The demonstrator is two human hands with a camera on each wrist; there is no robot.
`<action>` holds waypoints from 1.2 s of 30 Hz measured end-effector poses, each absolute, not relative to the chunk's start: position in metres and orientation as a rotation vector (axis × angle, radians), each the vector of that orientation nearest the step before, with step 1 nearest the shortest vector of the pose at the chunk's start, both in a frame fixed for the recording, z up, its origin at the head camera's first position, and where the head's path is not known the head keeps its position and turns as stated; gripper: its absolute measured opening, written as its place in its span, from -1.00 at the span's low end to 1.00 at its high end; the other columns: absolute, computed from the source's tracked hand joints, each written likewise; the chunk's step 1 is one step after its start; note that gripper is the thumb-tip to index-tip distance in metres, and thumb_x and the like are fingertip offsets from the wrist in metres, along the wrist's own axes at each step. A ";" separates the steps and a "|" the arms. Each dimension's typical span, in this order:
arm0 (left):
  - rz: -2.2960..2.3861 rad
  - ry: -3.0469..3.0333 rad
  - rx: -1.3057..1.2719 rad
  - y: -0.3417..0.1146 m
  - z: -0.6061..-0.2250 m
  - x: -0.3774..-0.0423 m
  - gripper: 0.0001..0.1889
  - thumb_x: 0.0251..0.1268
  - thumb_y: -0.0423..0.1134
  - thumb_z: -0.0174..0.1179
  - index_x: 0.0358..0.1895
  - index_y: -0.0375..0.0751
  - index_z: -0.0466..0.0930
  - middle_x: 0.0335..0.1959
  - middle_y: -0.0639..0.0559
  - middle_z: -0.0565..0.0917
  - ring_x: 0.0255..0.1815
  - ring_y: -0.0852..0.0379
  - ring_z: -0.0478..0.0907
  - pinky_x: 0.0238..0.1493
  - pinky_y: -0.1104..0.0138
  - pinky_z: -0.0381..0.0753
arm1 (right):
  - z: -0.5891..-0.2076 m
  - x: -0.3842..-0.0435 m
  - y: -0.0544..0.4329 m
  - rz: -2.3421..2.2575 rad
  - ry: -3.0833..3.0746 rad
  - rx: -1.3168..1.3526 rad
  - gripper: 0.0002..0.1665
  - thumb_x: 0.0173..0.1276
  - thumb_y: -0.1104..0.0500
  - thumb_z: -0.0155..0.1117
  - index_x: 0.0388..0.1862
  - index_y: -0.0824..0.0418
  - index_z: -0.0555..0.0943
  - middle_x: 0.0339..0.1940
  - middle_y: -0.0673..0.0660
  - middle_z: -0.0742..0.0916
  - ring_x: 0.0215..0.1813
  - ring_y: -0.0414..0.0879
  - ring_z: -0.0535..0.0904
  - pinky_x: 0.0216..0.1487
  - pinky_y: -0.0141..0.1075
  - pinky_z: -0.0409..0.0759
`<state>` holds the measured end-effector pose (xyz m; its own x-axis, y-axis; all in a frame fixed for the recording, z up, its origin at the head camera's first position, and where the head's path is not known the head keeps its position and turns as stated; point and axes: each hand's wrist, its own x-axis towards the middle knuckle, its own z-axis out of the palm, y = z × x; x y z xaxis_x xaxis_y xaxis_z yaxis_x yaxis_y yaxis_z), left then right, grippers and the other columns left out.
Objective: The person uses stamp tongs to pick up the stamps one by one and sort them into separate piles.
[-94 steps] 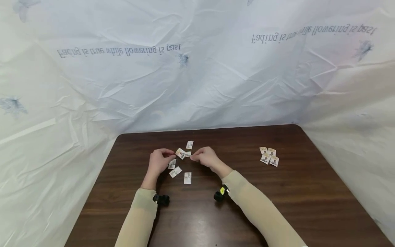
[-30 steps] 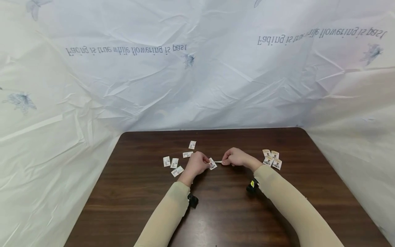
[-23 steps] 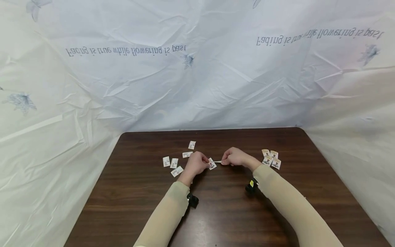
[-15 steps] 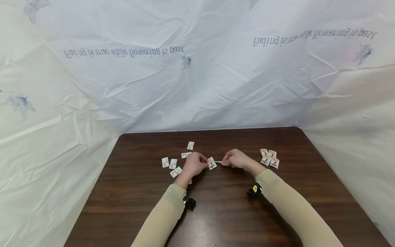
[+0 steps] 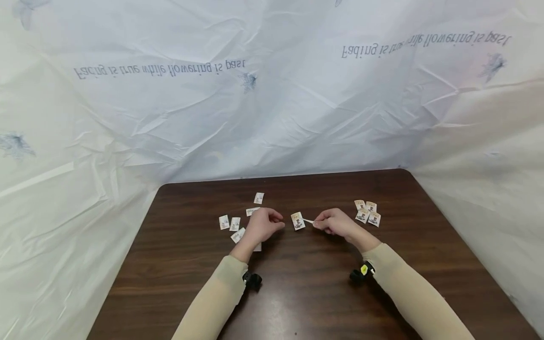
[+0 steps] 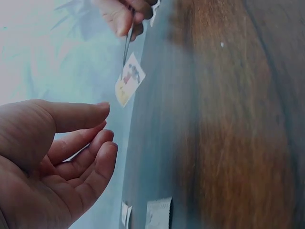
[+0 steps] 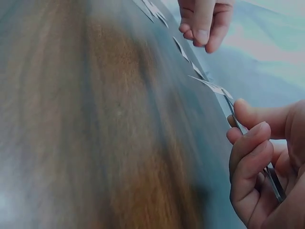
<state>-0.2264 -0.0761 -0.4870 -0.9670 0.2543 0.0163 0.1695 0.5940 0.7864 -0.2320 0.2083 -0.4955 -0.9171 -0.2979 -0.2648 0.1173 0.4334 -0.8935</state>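
Observation:
My right hand grips a slim pair of metal tweezers between thumb and fingers. At the tweezers' tips is a small postage stamp, tilted and raised over the table in the left wrist view. It bears an orange patch and a dark figure. To the left of that stamp, my left hand hovers with loosely bent fingers and holds nothing; a gap shows between thumb and fingertips in the left wrist view. Part of another stamp peeks out beside the left wrist, mostly hidden by it.
Several loose stamps lie spread on the left, among them an upright one and a far one. A close group of stamps lies at the right. The dark wooden table ends at a hanging white sheet.
Both hands came rightward from the left stamps with the tweezers and stamp. Since half a second ago, the left fingers have let go of the stamp, and the right hand has drawn it slightly right.

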 end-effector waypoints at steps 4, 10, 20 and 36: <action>1.349 2.700 0.402 -0.085 -0.484 -0.225 -0.86 0.39 -0.28 0.47 -0.07 -0.23 0.84 -0.30 0.09 0.75 -0.31 0.15 0.64 -0.19 0.17 0.66 | -0.498 -0.227 0.219 -1.493 2.291 -0.108 -0.70 0.55 0.15 0.37 0.01 0.39 0.73 -0.43 0.04 0.64 -0.46 -0.14 0.46 -0.43 -0.30 0.41; 1.374 2.725 0.407 -0.101 -0.481 -0.229 -0.81 0.41 -0.26 0.47 -0.02 -0.25 0.84 -0.28 0.11 0.77 -0.31 0.17 0.65 -0.23 0.19 0.66 | -0.497 -0.222 0.228 -1.524 2.275 -0.059 -0.70 0.53 0.15 0.38 0.01 0.39 0.72 -0.43 0.01 0.65 -0.46 -0.18 0.45 -0.46 -0.36 0.41; 1.382 2.767 0.399 -0.124 -0.482 -0.225 -0.84 0.40 -0.24 0.48 -0.05 -0.18 0.84 -0.27 0.14 0.77 -0.26 0.16 0.65 -0.19 0.17 0.64 | -0.496 -0.215 0.234 -1.573 2.266 -0.030 -0.70 0.54 0.16 0.38 0.00 0.41 0.71 -0.44 -0.01 0.63 -0.47 -0.19 0.46 -0.47 -0.38 0.39; 1.376 2.734 0.433 -0.135 -0.489 -0.216 -0.85 0.38 -0.26 0.49 -0.05 -0.16 0.85 -0.29 0.17 0.75 -0.28 0.19 0.64 -0.19 0.20 0.64 | -0.497 -0.206 0.254 -1.628 2.288 0.028 -0.65 0.56 0.15 0.35 0.05 0.45 0.68 -0.43 -0.02 0.62 -0.46 -0.21 0.45 -0.43 -0.38 0.43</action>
<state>-0.2158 -0.1348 -0.4888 -0.9596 0.2699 0.0799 0.2250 0.5648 0.7940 -0.2057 0.2544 -0.4967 -0.9448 -0.1738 -0.2777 0.2054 0.3459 -0.9155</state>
